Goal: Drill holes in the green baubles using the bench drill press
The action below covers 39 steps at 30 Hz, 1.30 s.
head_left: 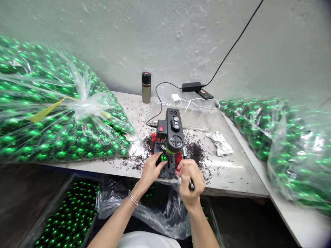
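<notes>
A small black bench machine with round vents, buttons and a red switch stands near the table's front edge. Under its head, a shiny green ball sits between the thumb and fingers of my left hand, which wears a bracelet at the wrist. My right hand is closed round a black-gripped lever handle on the machine's right side. Red material shows beside the base, partly hidden by the machine and my right hand. Dark shavings lie scattered all around.
Clear bags of green balls flank me, one at left and others at right. A plastic-lined bin of balls is below the table. Behind the machine are a flask, power adapter and cables; white gloves lie right.
</notes>
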Motion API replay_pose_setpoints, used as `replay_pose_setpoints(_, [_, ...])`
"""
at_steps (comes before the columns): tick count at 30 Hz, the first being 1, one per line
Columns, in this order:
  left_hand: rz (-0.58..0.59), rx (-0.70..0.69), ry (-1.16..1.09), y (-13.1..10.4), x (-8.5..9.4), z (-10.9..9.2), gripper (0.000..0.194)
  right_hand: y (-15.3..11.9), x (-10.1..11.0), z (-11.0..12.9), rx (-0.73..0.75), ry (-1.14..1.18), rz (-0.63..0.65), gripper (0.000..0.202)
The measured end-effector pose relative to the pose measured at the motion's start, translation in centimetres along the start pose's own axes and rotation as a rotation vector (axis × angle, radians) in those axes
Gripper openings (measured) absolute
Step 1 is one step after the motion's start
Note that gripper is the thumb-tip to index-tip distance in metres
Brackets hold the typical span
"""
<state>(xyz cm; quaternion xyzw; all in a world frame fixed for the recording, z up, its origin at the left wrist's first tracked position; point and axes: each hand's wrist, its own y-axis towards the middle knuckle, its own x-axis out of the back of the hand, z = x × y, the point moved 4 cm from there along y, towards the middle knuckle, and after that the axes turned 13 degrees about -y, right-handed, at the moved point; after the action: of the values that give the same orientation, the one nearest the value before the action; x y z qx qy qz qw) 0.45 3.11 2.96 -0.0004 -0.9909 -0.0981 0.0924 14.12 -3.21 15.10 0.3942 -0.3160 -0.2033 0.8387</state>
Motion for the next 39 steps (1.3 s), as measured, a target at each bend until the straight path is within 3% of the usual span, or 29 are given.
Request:
replay_pose_setpoints(3, [0.028,-0.073,0.077,-0.1,-0.1,-0.5,0.029,0.1,0.1,0.1,0.007,-0.007,0.014,0.026])
replay_pose_setpoints(12, [0.026,-0.049,0.024,-0.2,-0.1,-0.9,0.025,-0.2,0.1,0.0,0.005,-0.024,0.022,0.024])
replay_pose_setpoints(22, [0.059,-0.069,0.026,0.0,-0.4,0.3,0.030,-1.1,-0.2,-0.6,0.052,-0.028,0.025,0.021])
replay_pose_setpoints(30, [0.045,-0.045,-0.030,0.0,-0.4,0.4,0.030,-3.9,-1.8,-2.6,0.132,-0.117,-0.055,0.028])
replay_pose_setpoints(39, [0.045,-0.049,-0.045,0.0,-0.4,0.4,0.030,-5.4,-2.9,-3.9,0.093,-0.044,-0.155,0.029])
